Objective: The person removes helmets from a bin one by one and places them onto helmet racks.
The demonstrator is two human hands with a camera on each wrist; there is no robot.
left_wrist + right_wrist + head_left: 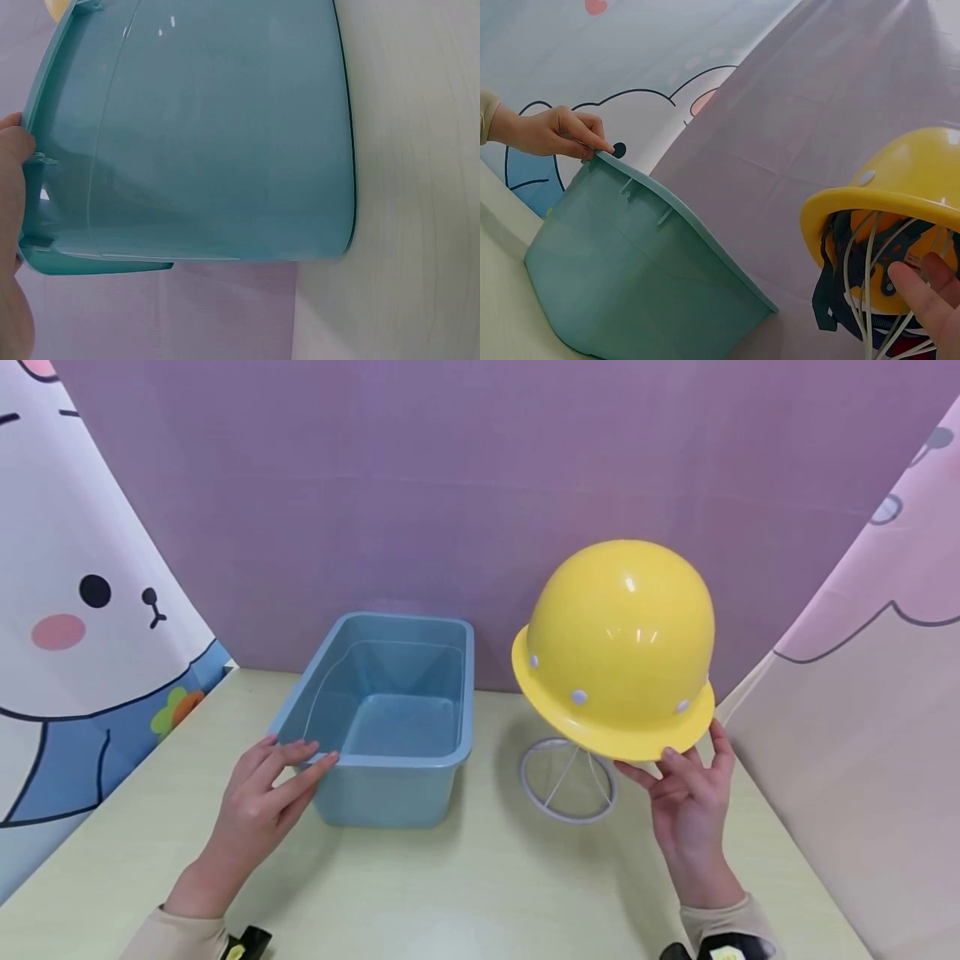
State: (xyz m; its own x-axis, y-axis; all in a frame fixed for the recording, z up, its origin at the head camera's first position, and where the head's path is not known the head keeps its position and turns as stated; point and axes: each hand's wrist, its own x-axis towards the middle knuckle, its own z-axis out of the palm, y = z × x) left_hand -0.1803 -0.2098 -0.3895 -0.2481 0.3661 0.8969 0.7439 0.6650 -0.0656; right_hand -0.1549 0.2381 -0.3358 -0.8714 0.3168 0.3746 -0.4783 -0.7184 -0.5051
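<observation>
A blue-grey plastic bin [397, 793] sits on the table, its open top facing up. My left hand [258, 806] holds its near left rim corner, fingers over the edge; the right wrist view also shows this left hand [555, 133] at the bin's corner. A yellow hard hat [626, 635] tilts over a white wire stand [567, 817], whose ring base is on the table. My right hand [693, 810], palm up, holds the hat's near right brim. Dark straps [825, 300] and white wires show under the hat. Part of the right hand is cut off in its wrist view.
The pale table [480, 893] meets a purple backdrop [480, 510] behind the bin and hat. Cartoon-printed cloth [82, 527] hangs at the left, and a pink and cream cloth [862, 735] at the right.
</observation>
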